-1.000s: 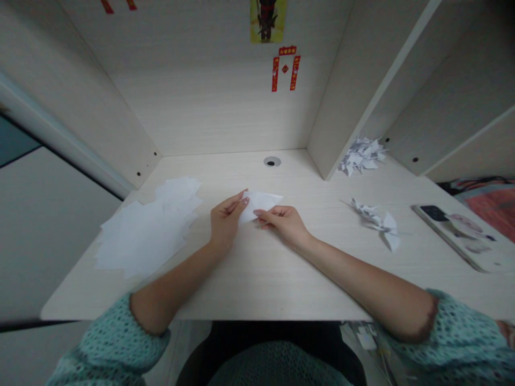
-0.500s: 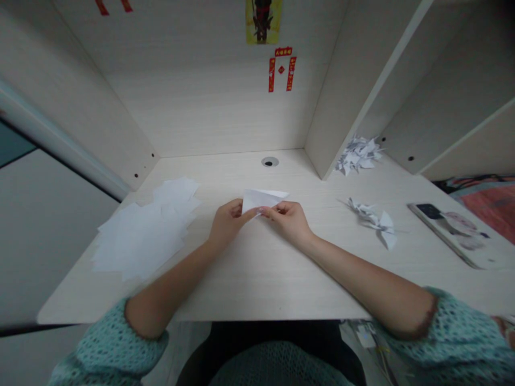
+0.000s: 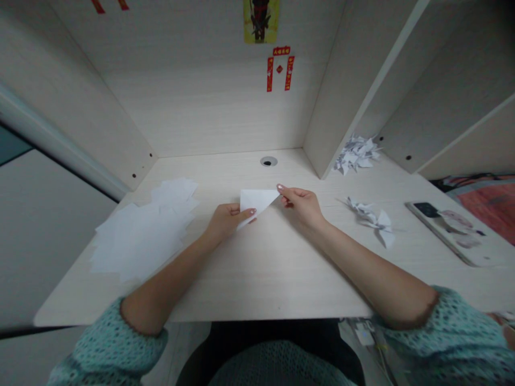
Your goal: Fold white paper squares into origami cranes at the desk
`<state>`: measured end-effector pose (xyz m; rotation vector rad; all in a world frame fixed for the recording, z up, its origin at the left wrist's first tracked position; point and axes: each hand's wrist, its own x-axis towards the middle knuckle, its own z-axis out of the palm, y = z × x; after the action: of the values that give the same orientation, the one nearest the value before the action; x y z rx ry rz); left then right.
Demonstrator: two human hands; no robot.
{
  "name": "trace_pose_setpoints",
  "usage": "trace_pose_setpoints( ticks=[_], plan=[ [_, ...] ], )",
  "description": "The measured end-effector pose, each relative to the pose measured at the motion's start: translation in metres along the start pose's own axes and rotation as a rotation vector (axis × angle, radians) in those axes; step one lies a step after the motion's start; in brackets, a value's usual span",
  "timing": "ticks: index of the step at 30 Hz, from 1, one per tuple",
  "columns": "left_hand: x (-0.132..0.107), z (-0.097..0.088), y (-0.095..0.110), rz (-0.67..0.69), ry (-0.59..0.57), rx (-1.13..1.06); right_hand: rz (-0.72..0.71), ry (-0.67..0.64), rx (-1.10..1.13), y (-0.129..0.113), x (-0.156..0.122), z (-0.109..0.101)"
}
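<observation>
A white sheet folded into a triangle (image 3: 255,201) lies on the pale wooden desk (image 3: 265,268), in the middle. My left hand (image 3: 226,220) pinches its lower left corner, fingers closed on the paper. My right hand (image 3: 302,203) holds the triangle's upper right tip between thumb and fingertips. Both forearms reach in from the near edge, with teal knitted sleeves pushed up to the elbows.
A loose spread of white paper sheets (image 3: 140,230) covers the desk's left side. Folded paper figures (image 3: 372,217) lie to the right, and a heap of them (image 3: 356,153) sits in the shelf nook. A phone (image 3: 450,230) lies far right. A cable hole (image 3: 268,161) is at the back.
My right hand slid from the paper's lower edge up and right to its tip. The paper now lies flatter as a triangle. My left hand stayed at the lower left corner.
</observation>
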<state>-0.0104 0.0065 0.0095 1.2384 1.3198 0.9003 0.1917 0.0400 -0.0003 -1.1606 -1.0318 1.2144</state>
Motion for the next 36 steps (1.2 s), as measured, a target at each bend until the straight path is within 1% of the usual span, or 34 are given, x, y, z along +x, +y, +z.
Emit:
trace_pose_setpoints(
  ticks=[2, 3, 5, 7, 9, 11, 12, 14, 17, 19, 21, 24, 26, 27, 28, 31, 33, 36],
  plan=[
    [0.000, 0.000, 0.001, 0.001, 0.017, 0.024, 0.011, 0.130, 0.049, -0.003, 0.012, -0.011],
    [-0.001, 0.000, 0.001, 0.006, 0.027, 0.041, -0.006, 0.180, 0.052, -0.004, 0.016, -0.015],
    [-0.001, 0.000, 0.002, 0.014, 0.040, 0.072, -0.052, 0.231, 0.054, -0.005, 0.020, -0.019],
    [-0.002, 0.001, 0.003, 0.019, 0.037, 0.089, -0.095, 0.177, 0.045, -0.004, 0.017, -0.016],
    [-0.003, 0.002, 0.003, 0.035, 0.017, 0.091, -0.128, 0.028, -0.028, -0.003, 0.009, -0.008],
    [-0.004, 0.002, 0.002, 0.068, -0.010, 0.100, -0.184, -0.109, -0.176, -0.002, 0.001, 0.000],
    [-0.004, 0.002, 0.002, 0.085, -0.022, 0.107, -0.191, -0.171, -0.227, 0.000, -0.002, 0.002],
    [-0.004, 0.000, 0.001, 0.106, -0.035, 0.113, -0.145, -0.251, -0.237, 0.003, -0.006, 0.005],
    [-0.001, -0.003, 0.003, 0.119, 0.016, 0.099, -0.084, -0.266, -0.189, 0.007, -0.005, 0.005],
    [0.002, -0.006, 0.005, 0.138, 0.077, 0.074, -0.051, -0.222, -0.129, 0.007, -0.004, 0.005],
    [0.004, -0.007, 0.006, 0.149, 0.120, 0.020, -0.016, -0.148, -0.040, 0.005, -0.005, 0.006],
    [0.004, -0.005, 0.007, 0.132, 0.107, -0.075, 0.022, -0.067, 0.071, 0.002, -0.012, 0.012],
    [0.001, 0.000, 0.005, 0.135, 0.064, -0.100, 0.051, -0.074, 0.114, 0.000, -0.019, 0.017],
    [-0.001, 0.002, 0.005, 0.148, 0.051, -0.090, 0.060, -0.110, 0.125, 0.000, -0.023, 0.020],
    [-0.002, 0.003, 0.004, 0.167, 0.062, -0.065, 0.060, -0.161, 0.136, 0.000, -0.027, 0.022],
    [-0.003, 0.005, 0.001, 0.200, 0.130, 0.005, 0.056, -0.267, 0.149, 0.001, -0.036, 0.027],
    [-0.002, 0.003, 0.001, 0.212, 0.150, 0.001, 0.044, -0.335, 0.102, 0.003, -0.039, 0.029],
    [0.000, 0.000, 0.001, 0.195, 0.129, -0.064, 0.057, -0.447, 0.008, 0.009, -0.041, 0.030]
  ],
)
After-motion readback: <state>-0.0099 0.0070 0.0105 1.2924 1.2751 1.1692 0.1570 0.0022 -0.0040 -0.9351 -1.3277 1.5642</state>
